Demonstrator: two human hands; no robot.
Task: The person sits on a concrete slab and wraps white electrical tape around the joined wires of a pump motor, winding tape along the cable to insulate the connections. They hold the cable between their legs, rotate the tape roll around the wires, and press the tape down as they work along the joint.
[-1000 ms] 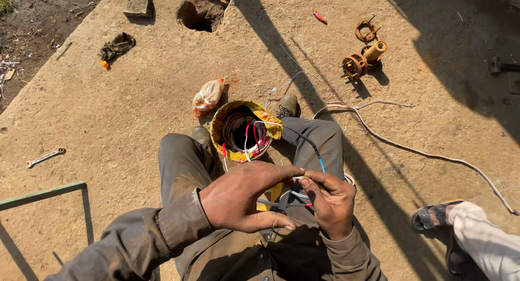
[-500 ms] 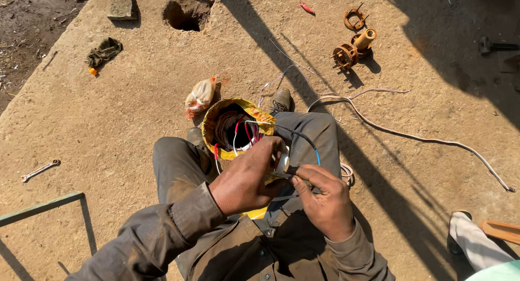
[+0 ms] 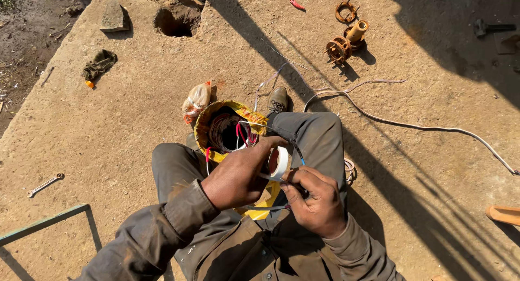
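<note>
White tape, a small roll (image 3: 279,163), sat pinched in the left hand (image 3: 235,178), whose grip was closed around its rim, thumb and fingers curled tight. Just beside it, the right hand (image 3: 317,200) was clamped on thin wires (image 3: 295,151) below the roll, fingers pressed together. Both hands worked over the lap of a seated person in grey work clothes, directly in front of a yellow-wrapped motor winding (image 3: 227,132) that rested between the knees, with red and white leads spilling from its copper-filled bore. Well apart on the sandy concrete floor (image 3: 108,129) lay a spanner (image 3: 45,184), rusty metal fittings (image 3: 344,40) and a pale cable (image 3: 422,126).
</note>
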